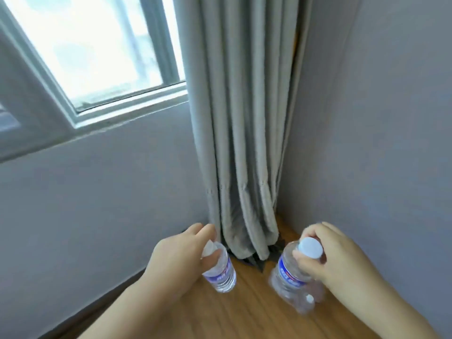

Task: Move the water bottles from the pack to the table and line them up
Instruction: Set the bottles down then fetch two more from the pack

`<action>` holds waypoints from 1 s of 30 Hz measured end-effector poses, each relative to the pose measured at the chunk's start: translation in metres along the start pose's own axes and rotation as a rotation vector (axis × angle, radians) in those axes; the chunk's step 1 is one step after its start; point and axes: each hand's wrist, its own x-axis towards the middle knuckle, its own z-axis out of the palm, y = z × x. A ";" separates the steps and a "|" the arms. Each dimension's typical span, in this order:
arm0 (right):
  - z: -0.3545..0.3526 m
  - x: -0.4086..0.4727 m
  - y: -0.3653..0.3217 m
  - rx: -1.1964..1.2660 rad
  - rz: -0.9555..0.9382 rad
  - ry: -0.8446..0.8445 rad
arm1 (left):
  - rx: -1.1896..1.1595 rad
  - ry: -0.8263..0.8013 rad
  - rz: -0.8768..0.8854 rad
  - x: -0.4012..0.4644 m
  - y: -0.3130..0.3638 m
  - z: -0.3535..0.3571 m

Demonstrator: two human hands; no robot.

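Bottles come last in size here, so start with the room: two pale walls (pixel 97 204) meet in a corner, with a bright window (pixel 93 45) on the left one and a grey curtain (pixel 239 118) hanging in folds down to the wooden table (pixel 244 309). Its hem bunches on the tabletop right in the corner.

Next, the hands. The left hand (pixel 178 260) is closed around the neck of the left water bottle (pixel 220 272), covering most of its white cap. The right hand (pixel 327 258) pinches the right water bottle (pixel 291 272) just under its white cap (pixel 310 247). Both bottles are near the curtain hem, well apart from each other. Whether their bases touch the wood I cannot tell. A blurred third bottle (pixel 307 299) seems to be beside the right one. The pack is out of view.

The risk, as I judge it, lies in the high grips: held near the cap, a bottle set down tilted could tip, most likely the right one knocking its blurred neighbour. The curtain hem could also snag a bottle pushed too far back.
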 end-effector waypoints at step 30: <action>0.400 -0.319 -0.697 0.174 -1.173 -0.776 | 0.096 0.356 -1.450 -0.754 -0.392 -0.193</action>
